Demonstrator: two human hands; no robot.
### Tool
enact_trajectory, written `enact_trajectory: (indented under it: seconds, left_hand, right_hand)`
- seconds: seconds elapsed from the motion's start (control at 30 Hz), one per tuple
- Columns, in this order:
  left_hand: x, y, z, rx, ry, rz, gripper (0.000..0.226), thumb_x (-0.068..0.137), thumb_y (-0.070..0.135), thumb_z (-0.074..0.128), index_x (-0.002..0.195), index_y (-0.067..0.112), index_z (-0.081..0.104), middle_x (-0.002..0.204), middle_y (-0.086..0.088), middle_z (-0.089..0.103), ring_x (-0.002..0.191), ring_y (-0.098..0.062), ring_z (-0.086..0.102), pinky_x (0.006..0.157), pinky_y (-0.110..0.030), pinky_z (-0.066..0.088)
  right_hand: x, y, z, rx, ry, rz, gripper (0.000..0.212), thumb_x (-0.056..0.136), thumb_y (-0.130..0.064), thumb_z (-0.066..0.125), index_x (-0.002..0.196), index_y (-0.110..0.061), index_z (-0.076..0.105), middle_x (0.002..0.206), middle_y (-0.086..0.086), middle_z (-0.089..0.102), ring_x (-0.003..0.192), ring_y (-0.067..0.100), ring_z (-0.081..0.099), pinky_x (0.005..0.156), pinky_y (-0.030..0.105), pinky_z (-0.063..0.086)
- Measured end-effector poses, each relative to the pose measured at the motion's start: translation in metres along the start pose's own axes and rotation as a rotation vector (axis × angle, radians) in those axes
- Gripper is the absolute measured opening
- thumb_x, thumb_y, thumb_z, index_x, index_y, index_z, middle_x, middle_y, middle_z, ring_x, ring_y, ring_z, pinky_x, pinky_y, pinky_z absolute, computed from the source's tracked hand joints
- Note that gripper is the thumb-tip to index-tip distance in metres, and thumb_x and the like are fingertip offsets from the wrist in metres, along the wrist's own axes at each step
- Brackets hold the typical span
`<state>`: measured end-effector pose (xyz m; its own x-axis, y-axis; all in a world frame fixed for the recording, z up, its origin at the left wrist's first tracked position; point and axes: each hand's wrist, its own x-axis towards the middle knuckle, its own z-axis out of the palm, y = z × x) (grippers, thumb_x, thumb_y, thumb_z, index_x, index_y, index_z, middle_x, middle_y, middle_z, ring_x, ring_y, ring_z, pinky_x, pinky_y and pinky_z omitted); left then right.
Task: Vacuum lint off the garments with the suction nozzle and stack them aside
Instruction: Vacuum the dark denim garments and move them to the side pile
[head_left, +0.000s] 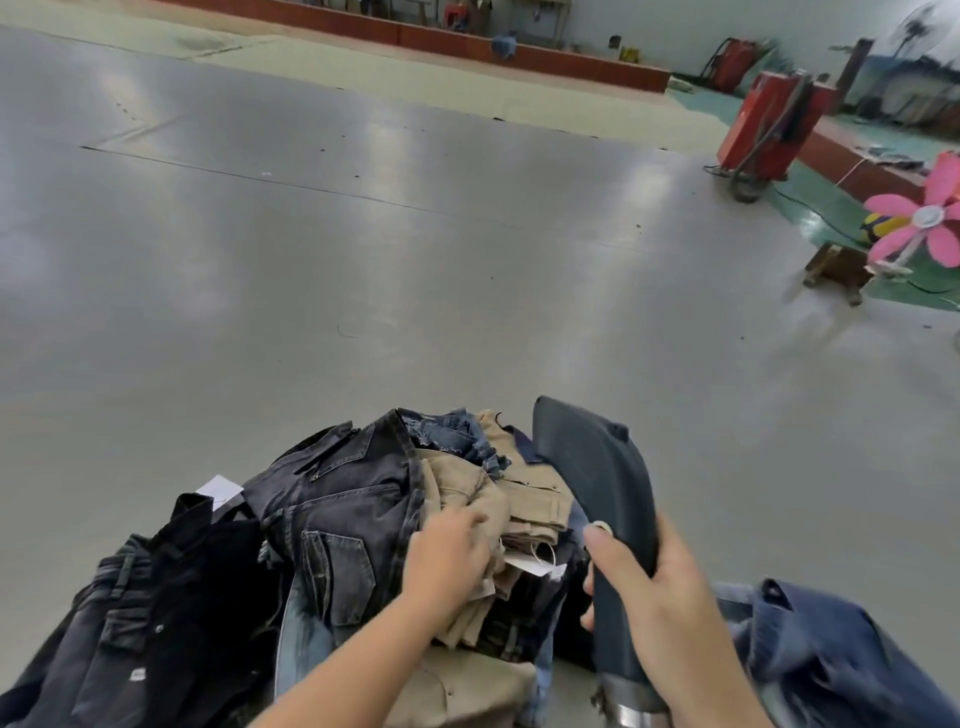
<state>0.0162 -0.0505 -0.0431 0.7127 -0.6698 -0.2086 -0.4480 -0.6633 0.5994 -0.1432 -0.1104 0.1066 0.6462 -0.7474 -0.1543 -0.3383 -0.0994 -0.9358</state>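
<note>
Gripping the suction nozzle (597, 483) by its dark handle, the right hand (660, 597) has its fingers wrapped round it and its thumb laid near a small round button; the wide flat mouth of the nozzle tilts up and away over the right edge of the garment pile (363, 530). The left hand (449, 558) reaches into the pile and its fingers curl into a tan pair of trousers (483, 499), which lies among the darker pieces. A dark grey denim jacket (343, 499) sits just left of that hand, black garments (171, 582) spread further left, and frayed blue denim (462, 436) shows at the far side of the heap. White paper tags (219, 490) stick out of the pile in several places. Loose blue denim (810, 639) lies apart at the right, behind the right wrist. All of it rests on a wide grey worktop (311, 270). Beyond its far right edge stand a red machine (769, 124), a low wooden stool (839, 273) and a pink-bladed fan (924, 218) on a green floor.
</note>
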Motion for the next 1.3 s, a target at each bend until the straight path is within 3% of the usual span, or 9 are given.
enact_trajectory:
  seconds: [0.1, 0.23, 0.33, 0.47, 0.77, 0.9, 1.03, 1.2, 1.3]
  left_hand:
    - [0.016, -0.079, -0.004, 0.094, 0.239, -0.320, 0.058, 0.087, 0.048, 0.059, 0.136, 0.023, 0.040, 0.139, -0.002, 0.041, 0.124, -0.023, 0.042, 0.094, -0.041, 0.045]
    - [0.028, -0.122, 0.012, 0.049, 0.052, -0.563, 0.113, 0.069, 0.070, 0.067, 0.150, 0.019, 0.006, 0.155, -0.010, 0.008, 0.136, -0.031, 0.031, 0.099, -0.045, 0.042]
    - [0.031, -0.128, 0.024, 0.115, -0.044, -0.563, 0.106, 0.078, 0.058, 0.066, 0.151, 0.022, -0.002, 0.156, -0.013, 0.008, 0.133, -0.030, 0.037, 0.096, -0.040, 0.045]
    - [0.039, -0.125, 0.014, 0.149, 0.089, -0.509, 0.065, 0.091, 0.013, 0.050, 0.147, 0.029, 0.022, 0.130, -0.004, 0.049, 0.105, -0.024, 0.058, 0.075, -0.033, 0.049]
    - [0.037, 0.001, -0.129, -1.125, 0.235, 0.033, 0.059, 0.078, -0.018, 0.035, 0.075, 0.023, 0.077, 0.073, -0.004, 0.073, 0.072, -0.023, 0.069, 0.063, -0.032, 0.057]
    - [0.038, 0.014, -0.180, -1.437, 0.257, 0.181, 0.048, 0.072, -0.015, 0.040, 0.089, 0.015, 0.073, 0.067, -0.002, 0.072, 0.057, -0.016, 0.068, 0.051, -0.024, 0.054]
    - [0.047, -0.037, -0.168, -0.992, 0.185, -0.076, 0.068, 0.062, -0.006, 0.044, 0.129, 0.009, 0.045, 0.072, -0.005, 0.064, 0.056, -0.009, 0.059, 0.044, -0.011, 0.040]
    - [0.021, -0.171, -0.064, -0.367, 0.017, -0.658, 0.028, 0.094, 0.003, 0.047, 0.119, -0.006, 0.055, 0.120, -0.031, 0.059, 0.103, -0.036, 0.059, 0.087, -0.037, 0.047]
    - [0.009, -0.179, -0.032, 0.033, 0.033, -0.531, 0.039, 0.086, 0.012, 0.054, 0.125, 0.007, 0.051, 0.124, -0.017, 0.058, 0.112, -0.033, 0.056, 0.091, -0.035, 0.046]
  right_hand:
    - [0.006, 0.016, 0.012, 0.023, -0.020, 0.111, 0.015, 0.086, -0.024, 0.065, 0.100, -0.022, 0.059, 0.071, 0.008, 0.063, 0.066, 0.028, 0.062, 0.067, 0.046, 0.056]
    - [0.015, 0.025, 0.024, 0.000, -0.051, 0.207, 0.020, 0.085, -0.026, 0.066, 0.102, -0.030, 0.056, 0.070, 0.007, 0.064, 0.064, 0.024, 0.063, 0.059, 0.037, 0.054]
    - [0.021, 0.026, 0.030, -0.011, -0.065, 0.211, 0.025, 0.085, -0.027, 0.067, 0.107, -0.028, 0.055, 0.071, 0.008, 0.065, 0.066, 0.026, 0.064, 0.058, 0.033, 0.051]
    - [0.020, 0.028, 0.032, -0.015, -0.073, 0.189, 0.019, 0.085, -0.025, 0.067, 0.099, -0.031, 0.057, 0.062, 0.005, 0.065, 0.056, 0.019, 0.063, 0.056, 0.028, 0.051]
    - [0.005, 0.011, 0.010, 0.196, 0.163, 0.114, 0.010, 0.086, -0.013, 0.065, 0.092, -0.018, 0.061, 0.053, 0.011, 0.061, 0.041, 0.028, 0.058, 0.045, 0.034, 0.049]
    - [-0.010, -0.012, -0.006, 0.296, 0.292, 0.004, 0.010, 0.088, -0.005, 0.059, 0.097, -0.009, 0.061, 0.047, 0.002, 0.061, 0.037, 0.013, 0.057, 0.038, 0.017, 0.047]
    - [-0.017, -0.020, -0.017, 0.269, 0.339, -0.040, 0.013, 0.089, -0.004, 0.059, 0.102, -0.006, 0.058, 0.047, -0.006, 0.062, 0.044, 0.007, 0.060, 0.042, 0.010, 0.044]
    - [-0.011, 0.002, -0.012, 0.217, 0.235, 0.088, 0.005, 0.087, -0.002, 0.061, 0.092, -0.001, 0.060, 0.050, 0.014, 0.057, 0.038, 0.026, 0.054, 0.047, 0.037, 0.051]
    - [-0.005, 0.015, -0.006, 0.128, 0.200, 0.137, 0.015, 0.084, -0.010, 0.067, 0.094, -0.020, 0.063, 0.055, 0.013, 0.063, 0.047, 0.030, 0.061, 0.057, 0.042, 0.052]
